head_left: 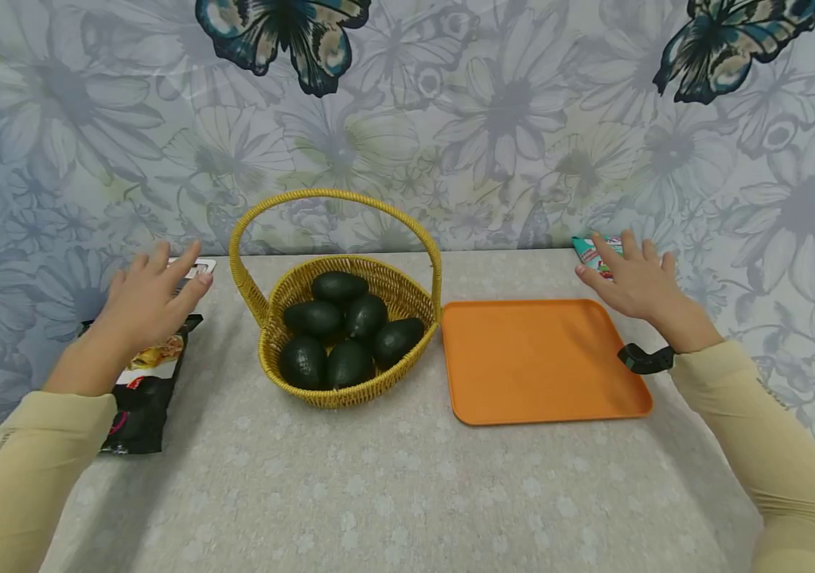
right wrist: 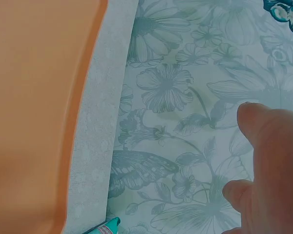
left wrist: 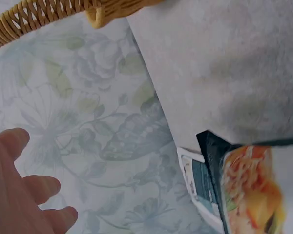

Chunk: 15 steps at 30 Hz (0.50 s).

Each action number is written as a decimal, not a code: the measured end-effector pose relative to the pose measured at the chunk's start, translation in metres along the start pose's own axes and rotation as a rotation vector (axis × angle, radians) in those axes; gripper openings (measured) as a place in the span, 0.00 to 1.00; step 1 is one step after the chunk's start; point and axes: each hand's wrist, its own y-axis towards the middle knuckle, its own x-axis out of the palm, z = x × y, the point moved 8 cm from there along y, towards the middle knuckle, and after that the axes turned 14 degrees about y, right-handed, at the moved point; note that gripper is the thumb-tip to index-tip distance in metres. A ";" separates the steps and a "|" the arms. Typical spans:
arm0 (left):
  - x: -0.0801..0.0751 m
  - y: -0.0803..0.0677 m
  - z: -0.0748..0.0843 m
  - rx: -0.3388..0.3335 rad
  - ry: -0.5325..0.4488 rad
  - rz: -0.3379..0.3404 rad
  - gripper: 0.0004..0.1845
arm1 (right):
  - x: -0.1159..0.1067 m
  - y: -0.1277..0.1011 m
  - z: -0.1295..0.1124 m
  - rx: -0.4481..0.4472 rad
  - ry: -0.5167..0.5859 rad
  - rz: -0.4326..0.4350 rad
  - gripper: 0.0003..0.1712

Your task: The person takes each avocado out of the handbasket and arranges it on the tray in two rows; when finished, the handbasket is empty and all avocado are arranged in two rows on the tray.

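Left grip (head_left: 153, 298) spread wide, holding nothing, to the left of the basket (head_left: 396, 290). Right grip (head_left: 633, 278) likewise spread and unladen, well right of the basket. Black packet (head_left: 138, 418) lies left of the basket; orange tray (head_left: 529, 362), just right; turquoise packet (head_left: 585, 250), partly hidden, farther right. Basket stands on desk (head_left: 393, 493), containing six avocados (head_left: 314, 318).

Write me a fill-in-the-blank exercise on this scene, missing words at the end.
1. The yellow basket holds ____ visible dark avocados.
2. The tray beside the basket is coloured ____.
3. The black packet lies nearest the person's ____ hand.
4. The black band sits at the person's ____ wrist.
Missing words: six; orange; left; right.
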 end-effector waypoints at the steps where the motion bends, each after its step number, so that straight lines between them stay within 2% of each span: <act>1: 0.002 -0.001 0.001 0.011 -0.023 0.006 0.40 | 0.000 0.000 -0.001 0.000 -0.003 0.000 0.52; 5: 0.014 -0.006 0.005 0.035 -0.128 0.026 0.38 | -0.001 0.001 -0.003 -0.002 -0.008 -0.002 0.52; 10: 0.029 -0.010 0.018 0.048 -0.240 0.035 0.37 | 0.003 0.001 -0.002 -0.006 0.003 -0.003 0.52; 15: 0.045 -0.011 0.031 0.034 -0.338 0.011 0.39 | 0.006 0.001 -0.003 -0.013 0.001 0.000 0.52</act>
